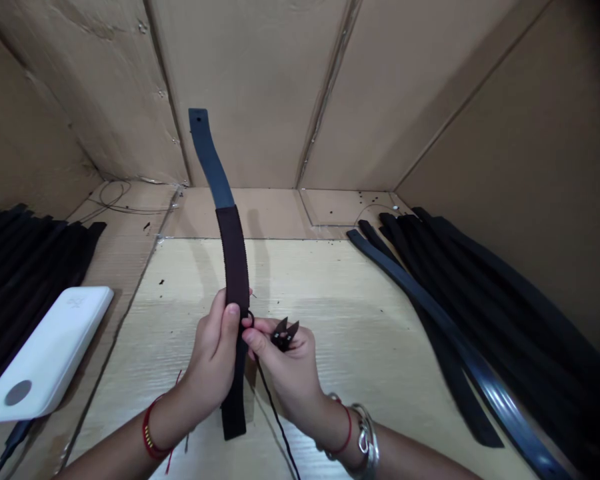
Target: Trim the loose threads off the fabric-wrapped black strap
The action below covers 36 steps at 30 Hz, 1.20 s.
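Centre frame, our left hand [215, 360] is closed round the strap [235, 267], which we hold upright. Our right hand [290, 373] pinches a thread [275, 413] at the strap's edge, w/ snips [285, 333] tucked in the palm, tips apart. Risk: if the grip slips, the tips could nick strap or thumb.

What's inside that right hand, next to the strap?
Small black snips sit inside the right hand; only their pointed blades poke out. The handles are hidden in its grip. A dark thread trails down beside the strap.
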Available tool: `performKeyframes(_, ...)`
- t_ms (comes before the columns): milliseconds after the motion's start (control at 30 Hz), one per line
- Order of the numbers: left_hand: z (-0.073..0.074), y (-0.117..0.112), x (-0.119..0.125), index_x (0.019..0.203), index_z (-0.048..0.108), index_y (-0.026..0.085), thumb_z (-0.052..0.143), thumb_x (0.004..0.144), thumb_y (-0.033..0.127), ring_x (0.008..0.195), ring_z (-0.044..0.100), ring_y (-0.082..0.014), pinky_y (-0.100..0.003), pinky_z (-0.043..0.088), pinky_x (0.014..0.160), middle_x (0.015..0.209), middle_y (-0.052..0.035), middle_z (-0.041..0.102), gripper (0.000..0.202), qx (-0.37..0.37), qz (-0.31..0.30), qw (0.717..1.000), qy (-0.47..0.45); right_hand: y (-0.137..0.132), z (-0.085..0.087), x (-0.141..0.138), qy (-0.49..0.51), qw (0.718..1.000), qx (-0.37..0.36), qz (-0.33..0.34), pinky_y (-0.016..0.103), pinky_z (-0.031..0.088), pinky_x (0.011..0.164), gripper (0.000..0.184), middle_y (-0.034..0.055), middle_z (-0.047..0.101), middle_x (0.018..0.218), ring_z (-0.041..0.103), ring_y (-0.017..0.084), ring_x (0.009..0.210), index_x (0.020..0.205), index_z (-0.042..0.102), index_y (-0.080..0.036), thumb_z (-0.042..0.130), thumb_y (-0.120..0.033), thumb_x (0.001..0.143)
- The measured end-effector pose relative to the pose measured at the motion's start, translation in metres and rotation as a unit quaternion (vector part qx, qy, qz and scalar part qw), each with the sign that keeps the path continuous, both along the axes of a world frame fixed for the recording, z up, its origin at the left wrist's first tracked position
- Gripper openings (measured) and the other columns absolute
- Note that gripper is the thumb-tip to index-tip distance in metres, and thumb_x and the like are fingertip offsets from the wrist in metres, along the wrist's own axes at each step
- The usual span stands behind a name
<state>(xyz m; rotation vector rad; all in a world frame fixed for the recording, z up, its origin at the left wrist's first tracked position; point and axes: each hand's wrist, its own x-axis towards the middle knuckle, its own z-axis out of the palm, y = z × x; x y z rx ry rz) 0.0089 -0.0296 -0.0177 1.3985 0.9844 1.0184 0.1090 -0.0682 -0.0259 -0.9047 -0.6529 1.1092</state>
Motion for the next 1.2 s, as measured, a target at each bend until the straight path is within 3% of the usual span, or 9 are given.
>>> performKeyframes(233,-0.005,-0.008,0.005,0.116,0.056,0.018,0.041,0.096,0.055,0.092,0.060,-0.0148,-0.022,0.047,0.065,0.106,-0.0075,0.063,0.045,0.003,0.041,0.999,-0.017,0.000,0.000,-0.004,-0.089,0.995,0.016,-0.029,0.011,0.036,0.041,0.011,-0.0013,0.063,0.059,0.043,0.002,0.043,0.076,0.079,-0.026,0.077,-0.016,0.074)
performKeyframes(367,-0.003,-0.010,0.007,0.118,0.054,0.017,0.044,0.093,0.061,0.082,0.060,-0.0145,-0.023,0.048,0.062,0.095,-0.0057,0.063,0.052,-0.053,0.046,0.997,-0.029,0.000,-0.001,-0.007,-0.041,0.999,-0.013,-0.004,0.011,0.032,0.038,0.001,-0.0034,0.050,0.046,0.041,0.002,0.039,0.075,0.077,-0.021,0.077,-0.020,0.075)
performKeyframes(600,0.000,-0.007,0.002,0.114,0.052,0.017,0.039,0.097,0.056,0.064,0.054,-0.0102,-0.021,0.045,0.058,0.077,0.0001,0.058,0.044,-0.014,0.018,1.000,-0.017,0.001,0.005,-0.002,0.024,1.000,-0.017,0.007,0.014,0.045,0.039,0.017,-0.0082,0.046,0.047,0.054,0.007,0.039,0.077,0.063,-0.016,0.079,-0.018,0.071)
performKeyframes(700,-0.001,-0.003,-0.001,0.105,0.050,0.019,0.036,0.099,0.053,0.053,0.047,-0.0085,-0.020,0.040,0.052,0.063,0.0049,0.049,0.037,-0.015,0.018,1.000,-0.017,0.003,0.006,0.001,0.020,0.999,-0.007,0.038,0.016,0.051,0.045,0.018,-0.0042,0.058,0.053,0.059,0.009,0.045,0.081,0.058,-0.016,0.074,-0.022,0.078)
performKeyframes(767,-0.001,-0.001,-0.002,0.100,0.049,0.019,0.036,0.099,0.052,0.051,0.046,-0.0085,-0.020,0.039,0.051,0.059,0.0058,0.047,0.036,-0.010,0.018,1.000,-0.008,0.005,0.006,0.003,0.001,0.998,-0.002,0.060,0.016,0.052,0.047,0.016,-0.0020,0.062,0.056,0.061,0.009,0.048,0.084,0.058,-0.015,0.071,-0.023,0.081)
performKeyframes(900,0.002,0.000,0.000,0.107,0.049,0.017,0.035,0.099,0.053,0.048,0.045,-0.0099,-0.022,0.038,0.047,0.057,0.0055,0.049,0.039,0.004,-0.011,1.000,0.014,0.008,0.008,0.008,-0.037,0.998,-0.016,0.057,0.016,0.050,0.043,0.017,-0.0092,0.045,0.045,0.060,0.010,0.044,0.082,0.059,-0.015,0.074,-0.022,0.076)
performKeyframes(1033,0.003,-0.002,0.003,0.112,0.049,0.017,0.035,0.099,0.052,0.046,0.047,-0.0109,-0.023,0.039,0.047,0.057,0.0054,0.049,0.040,-0.025,-0.046,0.999,-0.003,0.008,0.008,0.014,-0.074,0.995,-0.020,0.063,0.021,0.049,0.043,0.016,-0.0033,0.057,0.049,0.057,0.012,0.041,0.080,0.057,-0.016,0.069,-0.026,0.082)
performKeyframes(1133,0.001,-0.003,0.004,0.110,0.050,0.017,0.038,0.099,0.050,0.056,0.054,-0.0111,-0.023,0.043,0.053,0.071,0.0014,0.059,0.037,-0.051,-0.039,0.998,-0.019,0.006,0.004,0.017,-0.164,0.986,0.007,0.036,0.021,0.045,0.042,0.017,-0.0045,0.050,0.046,0.051,0.010,0.040,0.074,0.058,-0.017,0.069,-0.026,0.082)
performKeyframes(1200,-0.001,-0.002,0.005,0.108,0.052,0.017,0.043,0.098,0.048,0.072,0.060,-0.0124,-0.023,0.047,0.062,0.085,-0.0025,0.063,0.035,-0.049,-0.020,0.998,-0.024,0.004,0.002,0.019,-0.266,0.964,0.030,0.009,0.021,0.045,0.047,0.018,-0.0034,0.049,0.048,0.053,0.010,0.046,0.069,0.059,-0.016,0.071,-0.024,0.080)
